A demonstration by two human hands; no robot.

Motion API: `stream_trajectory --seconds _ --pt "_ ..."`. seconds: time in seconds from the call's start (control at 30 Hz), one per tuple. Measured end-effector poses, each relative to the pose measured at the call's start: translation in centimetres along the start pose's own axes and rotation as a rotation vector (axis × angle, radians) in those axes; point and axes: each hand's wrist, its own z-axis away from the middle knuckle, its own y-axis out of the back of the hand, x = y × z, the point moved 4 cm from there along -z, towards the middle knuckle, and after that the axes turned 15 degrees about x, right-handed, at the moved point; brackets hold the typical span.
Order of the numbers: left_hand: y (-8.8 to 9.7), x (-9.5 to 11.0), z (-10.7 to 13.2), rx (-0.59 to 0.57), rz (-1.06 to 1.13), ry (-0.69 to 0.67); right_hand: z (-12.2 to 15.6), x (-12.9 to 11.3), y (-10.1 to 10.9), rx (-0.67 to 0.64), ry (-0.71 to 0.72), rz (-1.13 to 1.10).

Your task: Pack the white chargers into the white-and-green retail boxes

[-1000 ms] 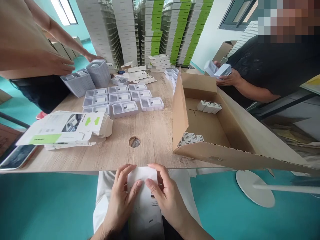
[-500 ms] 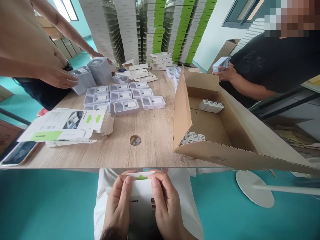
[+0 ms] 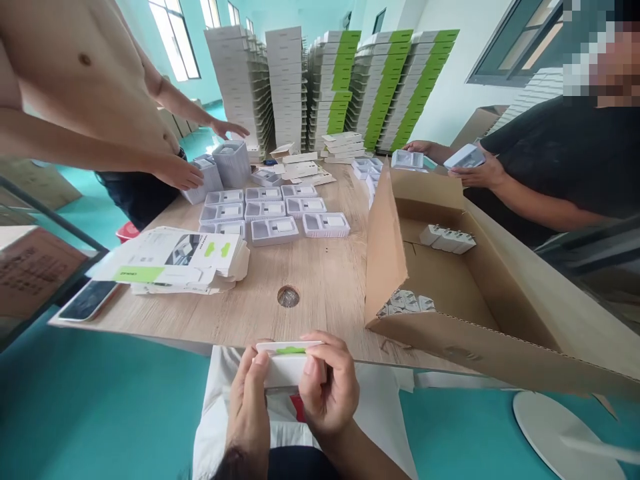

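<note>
Between my hands, over my lap at the table's front edge, is a white carton box (image 3: 286, 375) with a green hanging tab on top. My left hand (image 3: 250, 393) grips its left side, thumb on the near face. My right hand (image 3: 331, 383) holds the right side with bent fingers. The box now shows its short end toward me. On the table left of my hands lies a stack of flat printed cartons (image 3: 173, 260). Behind it stand stacked plastic trays (image 3: 274, 230) in rows, each with a small white piece in it.
An open cardboard box (image 3: 450, 293) with several small white pieces stands at the right. A phone (image 3: 89, 300) lies at the left edge. One co-worker's hands (image 3: 180, 172) touch tray stacks; another's hand (image 3: 480, 175) holds a tray. Tall carton stacks (image 3: 330, 87) stand behind.
The box in my hands has tipped, so its printed broad face no longer shows. My view has shifted up and left. The right co-worker's second hand now shows at another tray.
</note>
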Motion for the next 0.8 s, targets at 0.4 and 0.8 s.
stream_trajectory --seconds 0.4,0.8 --pt "-0.8 0.0 -0.7 -0.049 0.074 -0.018 2.7 0.0 -1.1 0.124 -0.723 -0.129" --pt "0.0 0.3 -0.6 -0.066 -0.073 -0.077 2.2 0.6 -0.7 0.020 -0.739 0.025"
